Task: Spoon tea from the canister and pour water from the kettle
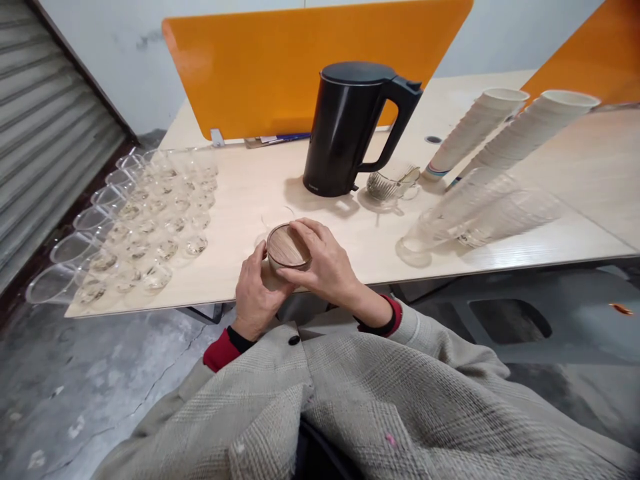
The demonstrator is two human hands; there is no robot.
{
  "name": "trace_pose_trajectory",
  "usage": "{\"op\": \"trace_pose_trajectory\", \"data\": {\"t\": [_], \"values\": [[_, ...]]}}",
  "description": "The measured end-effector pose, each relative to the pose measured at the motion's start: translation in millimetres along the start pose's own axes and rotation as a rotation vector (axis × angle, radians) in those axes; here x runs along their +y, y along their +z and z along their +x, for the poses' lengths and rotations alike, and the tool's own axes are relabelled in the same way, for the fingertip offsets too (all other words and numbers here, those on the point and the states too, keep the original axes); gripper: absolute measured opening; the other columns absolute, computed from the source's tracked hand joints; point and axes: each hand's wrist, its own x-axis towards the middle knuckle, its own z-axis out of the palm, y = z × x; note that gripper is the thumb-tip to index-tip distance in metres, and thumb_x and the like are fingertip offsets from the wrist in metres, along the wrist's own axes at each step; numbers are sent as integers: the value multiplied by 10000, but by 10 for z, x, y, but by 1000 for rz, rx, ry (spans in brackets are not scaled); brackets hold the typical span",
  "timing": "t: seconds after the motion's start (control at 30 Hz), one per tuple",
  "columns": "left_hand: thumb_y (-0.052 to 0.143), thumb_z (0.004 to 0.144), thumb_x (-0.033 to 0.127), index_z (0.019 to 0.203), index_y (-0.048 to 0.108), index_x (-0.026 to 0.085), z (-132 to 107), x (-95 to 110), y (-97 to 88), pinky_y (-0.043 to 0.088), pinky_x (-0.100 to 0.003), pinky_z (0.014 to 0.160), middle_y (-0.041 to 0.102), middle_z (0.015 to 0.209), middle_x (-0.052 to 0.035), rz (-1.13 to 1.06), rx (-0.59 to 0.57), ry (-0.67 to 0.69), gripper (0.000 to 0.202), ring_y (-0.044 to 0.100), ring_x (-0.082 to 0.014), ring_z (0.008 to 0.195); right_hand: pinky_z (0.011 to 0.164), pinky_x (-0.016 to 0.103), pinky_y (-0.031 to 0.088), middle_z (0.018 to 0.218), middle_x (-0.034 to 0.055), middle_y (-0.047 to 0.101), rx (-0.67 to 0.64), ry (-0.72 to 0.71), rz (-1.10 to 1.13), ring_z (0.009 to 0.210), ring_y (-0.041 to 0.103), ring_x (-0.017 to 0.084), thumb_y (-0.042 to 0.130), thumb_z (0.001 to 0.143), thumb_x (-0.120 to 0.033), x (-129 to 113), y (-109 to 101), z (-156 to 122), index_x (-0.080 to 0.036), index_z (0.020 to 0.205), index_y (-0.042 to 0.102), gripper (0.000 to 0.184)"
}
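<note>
A small round canister with a wood-grain lid (287, 248) is between my two hands near the front edge of the table. My left hand (257, 291) wraps around its left and near side. With fingers closed over the rim, my right hand (327, 265) grips the lid on its right side. The lid appears seated on top, and most of the canister's body is hidden by my fingers. Left of my hands stand rows of clear plastic cups (167, 248), with small dark bits at the bottom of several of them.
Behind my hands stands a black electric kettle (337, 133), beside a ribbed glass cup (384, 187) on a saucer. Leaning stacks of paper cups (533, 137) and clear plastic cups (510, 217) occupy the right. An orange divider (250, 73) borders the table's back.
</note>
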Motion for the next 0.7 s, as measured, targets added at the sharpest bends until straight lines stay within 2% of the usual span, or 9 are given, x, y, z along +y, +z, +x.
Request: {"op": "trace_pose_trajectory", "data": {"t": [0.1, 0.23, 0.33, 0.47, 0.7], "values": [[845, 830, 633, 1613, 447, 242, 22, 7, -4, 591, -528, 1094, 649, 1536, -182, -26, -29, -28, 961, 690, -358, 1331, 1121, 629, 585, 1532, 186, 592, -21, -16, -31, 1411, 582, 399, 772, 891, -678, -30, -28, 0, -241, 1595, 498, 873], [816, 844, 610, 1612, 439, 242, 50, 4, -5, 563, -561, 1148, 629, 1568, -177, -56, -40, -46, 931, 669, -368, 1377, 1035, 610, 630, 1516, 226, 595, -56, -5, -98, 1372, 592, 417, 674, 886, -834, -104, -28, 28, -189, 1604, 488, 983], [832, 817, 609, 1592, 454, 255, 63, 4, 19, 548, -563, 1181, 634, 1568, -162, -52, -15, -43, 932, 652, -373, 1414, 1031, 597, 626, 1482, 235, 610, -52, -7, -134, 1339, 598, 408, 639, 930, -796, -141, 22, 53, -157, 1572, 520, 913], [878, 759, 611, 1571, 468, 260, 59, -2, 55, 573, -568, 1157, 663, 1531, -156, -13, 43, -26, 975, 676, -385, 1390, 1109, 596, 576, 1451, 226, 621, 10, -18, -100, 1314, 601, 388, 695, 932, -685, -151, 119, 58, -133, 1521, 564, 818], [862, 790, 573, 1543, 498, 274, 33, -44, 18, 586, -550, 1138, 688, 1495, -149, 34, 58, -24, 888, 697, -380, 1363, 1183, 587, 509, 1454, 209, 639, 107, -22, 44, 1346, 600, 369, 738, 904, -616, -156, 210, 36, -166, 1465, 597, 733]]}}
